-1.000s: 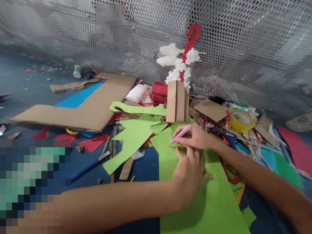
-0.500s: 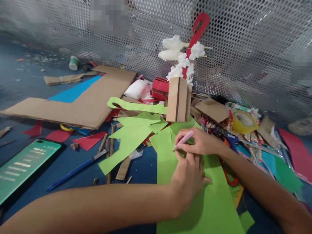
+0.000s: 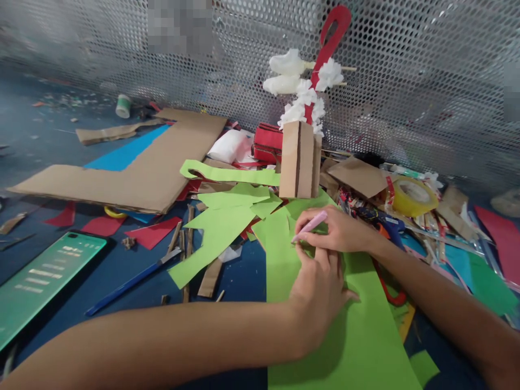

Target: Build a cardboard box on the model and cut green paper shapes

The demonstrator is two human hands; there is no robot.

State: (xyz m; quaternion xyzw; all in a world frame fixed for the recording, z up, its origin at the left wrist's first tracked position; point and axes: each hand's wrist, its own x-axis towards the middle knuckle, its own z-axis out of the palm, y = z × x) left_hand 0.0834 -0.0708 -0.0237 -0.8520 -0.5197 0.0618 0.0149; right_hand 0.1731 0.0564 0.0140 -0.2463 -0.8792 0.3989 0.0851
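My right hand point(image 3: 339, 232) is closed around a pink pen point(image 3: 311, 225), its tip down on a large green paper sheet point(image 3: 361, 336) lying on the blue table. My left hand point(image 3: 320, 290) rests flat on the same sheet just below the pen, fingers stretched forward and pressing the paper. Behind the hands stands a cardboard block point(image 3: 298, 160) with a red paper shape and white fluffy tufts point(image 3: 303, 92) sticking out of its top.
Green paper offcuts point(image 3: 219, 227) and red scraps lie to the left, beside a blue tool point(image 3: 130, 281) and a phone with a green screen point(image 3: 40, 279). A big cardboard piece point(image 3: 138, 173) lies at the back left, a yellow tape roll point(image 3: 412, 196) at the right. A perforated metal wall runs behind.
The camera has shifted slightly, so the view has tilted down and left. Both hands stay on the green sheet, the pen moving only a little.
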